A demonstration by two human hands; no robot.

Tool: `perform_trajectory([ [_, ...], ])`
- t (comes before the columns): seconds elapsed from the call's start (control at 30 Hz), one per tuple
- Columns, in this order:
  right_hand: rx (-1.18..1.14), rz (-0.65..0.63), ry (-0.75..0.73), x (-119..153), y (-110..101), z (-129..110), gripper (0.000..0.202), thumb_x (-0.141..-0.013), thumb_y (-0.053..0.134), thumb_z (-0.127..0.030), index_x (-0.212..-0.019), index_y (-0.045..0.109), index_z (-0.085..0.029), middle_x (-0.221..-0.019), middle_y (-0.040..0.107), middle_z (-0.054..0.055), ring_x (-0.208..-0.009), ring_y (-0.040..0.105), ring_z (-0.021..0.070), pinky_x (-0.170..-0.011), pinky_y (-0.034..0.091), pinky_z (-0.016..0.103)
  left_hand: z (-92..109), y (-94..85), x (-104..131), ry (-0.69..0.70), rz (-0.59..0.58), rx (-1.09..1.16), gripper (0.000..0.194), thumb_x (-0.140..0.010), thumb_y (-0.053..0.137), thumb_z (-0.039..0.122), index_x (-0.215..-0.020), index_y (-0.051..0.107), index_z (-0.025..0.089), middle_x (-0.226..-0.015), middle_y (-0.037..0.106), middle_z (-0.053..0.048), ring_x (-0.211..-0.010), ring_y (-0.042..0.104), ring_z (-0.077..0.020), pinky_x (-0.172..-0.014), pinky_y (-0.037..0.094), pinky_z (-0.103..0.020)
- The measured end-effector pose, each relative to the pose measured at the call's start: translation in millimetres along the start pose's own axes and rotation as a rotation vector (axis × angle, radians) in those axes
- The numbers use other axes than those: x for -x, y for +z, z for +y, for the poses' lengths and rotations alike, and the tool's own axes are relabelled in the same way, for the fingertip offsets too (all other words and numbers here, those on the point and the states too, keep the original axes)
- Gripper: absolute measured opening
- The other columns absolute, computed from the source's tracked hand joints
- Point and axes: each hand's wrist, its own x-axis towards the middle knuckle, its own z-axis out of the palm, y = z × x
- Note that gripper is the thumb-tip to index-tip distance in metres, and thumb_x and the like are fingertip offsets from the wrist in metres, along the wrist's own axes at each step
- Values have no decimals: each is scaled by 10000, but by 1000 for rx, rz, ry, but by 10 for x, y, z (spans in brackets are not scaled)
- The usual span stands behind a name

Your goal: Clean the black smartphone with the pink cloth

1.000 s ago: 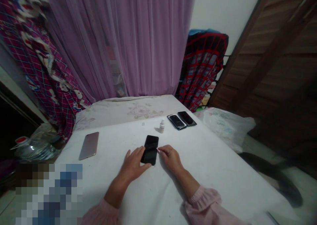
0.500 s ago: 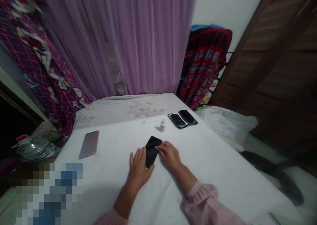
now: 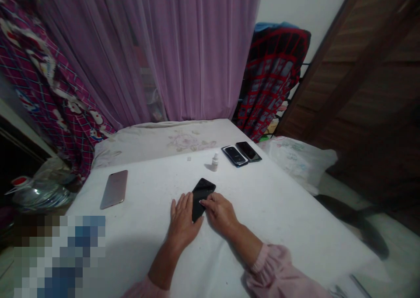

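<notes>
A black smartphone (image 3: 199, 204) lies flat on the white cloth, slanting, with a dark glossy face up. My left hand (image 3: 183, 219) steadies it, the fingers along its left edge and the thumb at its lower end. Over the phone's right side, my right hand (image 3: 220, 212) is closed in a pinch. A small white piece (image 3: 201, 201) sticks out from its fingertips against the phone's surface; its kind is too small to tell. Beyond the phone stands a small white bottle (image 3: 215, 162), upright.
A rose-coloured phone (image 3: 114, 188) lies face down at the left. Stacked phones (image 3: 235, 156) and a dark phone (image 3: 248, 151) lie at the back right. A tiny pale square (image 3: 189, 159) rests near the bottle. A plastic bag (image 3: 295, 162) is beside the table's right edge.
My right hand has moved down and a little left, carrying the white piece from the phone's right edge onto its middle. My left hand keeps its place on the phone. The view has shifted slightly.
</notes>
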Motion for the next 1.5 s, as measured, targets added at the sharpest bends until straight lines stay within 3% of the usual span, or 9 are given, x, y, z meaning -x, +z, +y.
perform_trajectory([
  [0.27, 93, 14, 301, -270, -105, 402, 282, -883, 535, -154, -1026, 748, -272, -935, 671, 38, -878, 604, 161, -748, 458, 235, 64, -179, -30, -25, -141, 6, 731, -824, 464, 295, -1493, 253, 90, -1550, 322, -150, -1454, 225, -305, -1178, 99, -564],
  [0.47, 31, -18, 264, -63, -125, 330, 297, -877, 526, -140, -1023, 745, -279, -961, 701, 23, -916, 615, 162, -803, 466, 241, -178, -388, -58, 26, -311, 30, 794, -758, 460, 241, -1514, 238, 143, -1576, 276, -81, -1475, 137, -295, -1182, 100, -551],
  [0.53, 23, -27, 240, 46, -134, 268, 287, -887, 525, -160, -1027, 743, -284, -950, 704, 23, -899, 617, 161, -780, 466, 240, -225, -376, -51, 10, -283, 3, 781, -762, 475, 255, -1507, 263, 152, -1570, 291, -87, -1472, 148, -302, -1177, 115, -558],
  [0.67, 40, -20, 248, 134, -153, 177, 287, -891, 521, -159, -1026, 745, -277, -940, 709, 28, -879, 616, 165, -758, 464, 241, -192, -204, -23, -38, -94, -71, 728, -848, 492, 436, -1471, 323, 100, -1541, 337, -153, -1454, 209, -339, -1164, 129, -589],
  [0.87, 76, -50, 295, -62, -118, 126, 275, -891, 528, -162, -1025, 748, -258, -991, 716, 35, -933, 620, 173, -825, 459, 247, -193, -22, -17, 31, 20, -87, 647, -897, 463, 450, -1429, 379, 90, -1499, 408, -176, -1432, 280, -325, -1163, 192, -547],
  [1.27, 134, -109, 301, -582, 53, 79, 299, -884, 514, -133, -1008, 755, -257, -1017, 729, 49, -967, 630, 192, -861, 447, 268, -147, -93, -23, 7, -11, -76, 645, -889, 465, 422, -1427, 376, 77, -1508, 392, -176, -1431, 284, -321, -1166, 191, -540],
  [1.5, 96, -64, 287, -381, 50, 136, 279, -904, 515, -160, -1018, 750, -259, -1013, 735, 40, -945, 638, 184, -863, 450, 262, -68, -169, -19, -32, -33, -69, 653, -883, 478, 413, -1407, 393, 34, -1501, 397, -192, -1424, 297, -332, -1175, 197, -528],
])
